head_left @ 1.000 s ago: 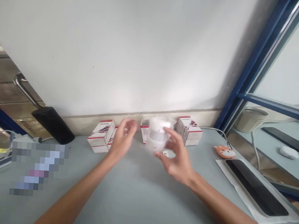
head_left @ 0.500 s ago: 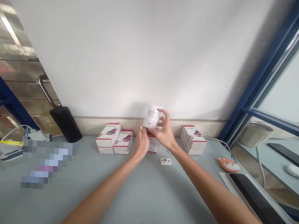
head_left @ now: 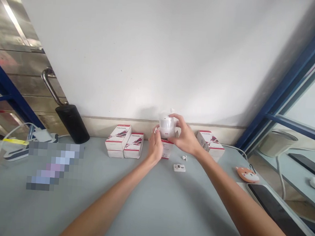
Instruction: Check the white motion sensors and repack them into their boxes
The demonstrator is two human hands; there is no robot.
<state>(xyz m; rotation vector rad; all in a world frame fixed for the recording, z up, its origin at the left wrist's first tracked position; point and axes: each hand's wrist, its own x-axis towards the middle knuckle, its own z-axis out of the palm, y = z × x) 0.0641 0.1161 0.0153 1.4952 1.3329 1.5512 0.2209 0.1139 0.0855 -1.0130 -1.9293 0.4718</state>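
Both of my hands hold a small white rounded device [head_left: 167, 126] near the wall, above a red and white box [head_left: 167, 148]. My right hand [head_left: 186, 138] wraps its fingers round the device from the right. My left hand [head_left: 156, 146] grips it from below and the left. On the grey table [head_left: 151, 204] under my right wrist lie a small white flat part [head_left: 179, 167] and a tiny white piece [head_left: 184, 157].
Two red and white boxes [head_left: 125, 141] stand left of my hands, another [head_left: 209, 142] to the right. A black cylinder [head_left: 72, 123] leans at the wall on the left. An orange animal-shaped item [head_left: 247, 174] and a dark tablet [head_left: 272, 208] lie at the right. Cables and a blue-white device [head_left: 17, 152] sit far left.
My hands moved away from me toward the wall with the white device. My left hand, apart a second ago, now grips the device together with my right.
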